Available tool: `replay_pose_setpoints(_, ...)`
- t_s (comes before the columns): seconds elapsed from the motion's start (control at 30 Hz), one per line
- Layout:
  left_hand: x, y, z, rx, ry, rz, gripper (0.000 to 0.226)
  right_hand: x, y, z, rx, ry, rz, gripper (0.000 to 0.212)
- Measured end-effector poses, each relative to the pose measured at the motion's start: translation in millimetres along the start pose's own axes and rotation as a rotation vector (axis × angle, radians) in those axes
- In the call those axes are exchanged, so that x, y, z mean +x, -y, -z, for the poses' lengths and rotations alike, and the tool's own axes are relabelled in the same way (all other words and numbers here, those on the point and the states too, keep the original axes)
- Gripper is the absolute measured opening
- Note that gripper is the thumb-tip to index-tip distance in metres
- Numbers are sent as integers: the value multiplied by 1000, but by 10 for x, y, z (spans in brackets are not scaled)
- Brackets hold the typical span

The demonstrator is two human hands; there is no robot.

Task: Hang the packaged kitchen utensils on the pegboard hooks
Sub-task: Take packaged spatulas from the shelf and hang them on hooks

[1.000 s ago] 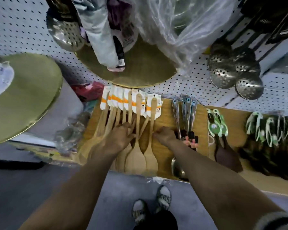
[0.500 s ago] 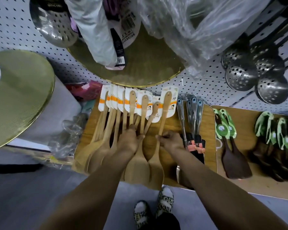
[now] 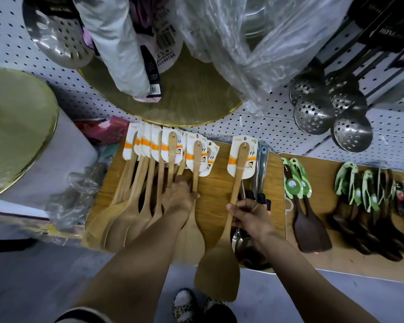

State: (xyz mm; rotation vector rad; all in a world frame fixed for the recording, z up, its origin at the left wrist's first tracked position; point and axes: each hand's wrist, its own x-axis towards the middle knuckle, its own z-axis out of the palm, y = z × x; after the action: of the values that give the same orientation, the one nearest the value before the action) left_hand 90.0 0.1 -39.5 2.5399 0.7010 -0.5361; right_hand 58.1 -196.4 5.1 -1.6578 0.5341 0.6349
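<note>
Several packaged wooden spatulas (image 3: 149,183) with white and orange cards hang in a row in front of a wooden board (image 3: 214,190). My left hand (image 3: 179,198) rests on their handles, its fingers around the handle of one spatula (image 3: 196,169). My right hand (image 3: 248,214) grips the handle of a separate wooden spatula (image 3: 233,206), held apart to the right of the row with its card (image 3: 241,157) up near the pegboard (image 3: 254,127). Its blade hangs below the board's lower edge.
Steel ladles (image 3: 250,248) hang behind my right hand. Dark spatulas with green cards (image 3: 306,220) hang to the right. Perforated steel skimmers (image 3: 331,110), gold round trays (image 3: 177,99) and plastic-wrapped goods (image 3: 231,43) hang above. My shoes (image 3: 184,306) stand on the grey floor below.
My right hand has pulled one wooden spatula out of the row and moved it to the right. My left hand has stayed on the other handles.
</note>
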Motion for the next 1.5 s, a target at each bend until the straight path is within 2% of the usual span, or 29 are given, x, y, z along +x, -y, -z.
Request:
replay_pose_setpoints(0.17,-47,-51,-207,73,-33,-33,66,-46,-15,71,80,20,10,13)
replay_pose_setpoints(0.33,-74,-64,-277,62,-49,-39,36,-56,-5,89,70,25,5,14)
replay_pose_setpoints(0.4,-79,-75,-240,14,-36,14,30,-60,-12,77,73,21,-2,16)
replay_pose_setpoints(0.5,-68,-42,-204,-134,24,72,34,-92,-14,74,78,20,-9,15)
replay_pose_setpoints(0.63,-157,30,-186,-288,95,-14,44,-211,6,93,83,29,2,12)
replay_pose_setpoints(0.77,-379,42,-100,-518,100,5,27,-408,17,171,96,18,14,14)
replay_pose_setpoints(0.87,-652,-10,10,-512,107,-37,27,-618,18,301,108,5,41,15)
replay_pose_setpoints(0.93,-840,-71,46,-544,117,-57,18,-771,-9,416,126,-20,54,13)
replay_pose_setpoints(1.0,-1032,-147,49,-574,122,-96,13,-926,-50,558,145,-53,65,14)
replay_pose_setpoints(1.2,-1675,-548,-13,-591,186,-186,20,-1419,-147,1234,200,-162,107,25)
replay_pose_setpoints(1.4,-2317,-1244,-299,-576,222,-325,26,-1976,-285,2252,264,-253,178,30)
replay_pose_setpoints(1.5,-2501,-1732,-715,-597,263,-344,26,-2304,-432,2937,295,-287,226,29)
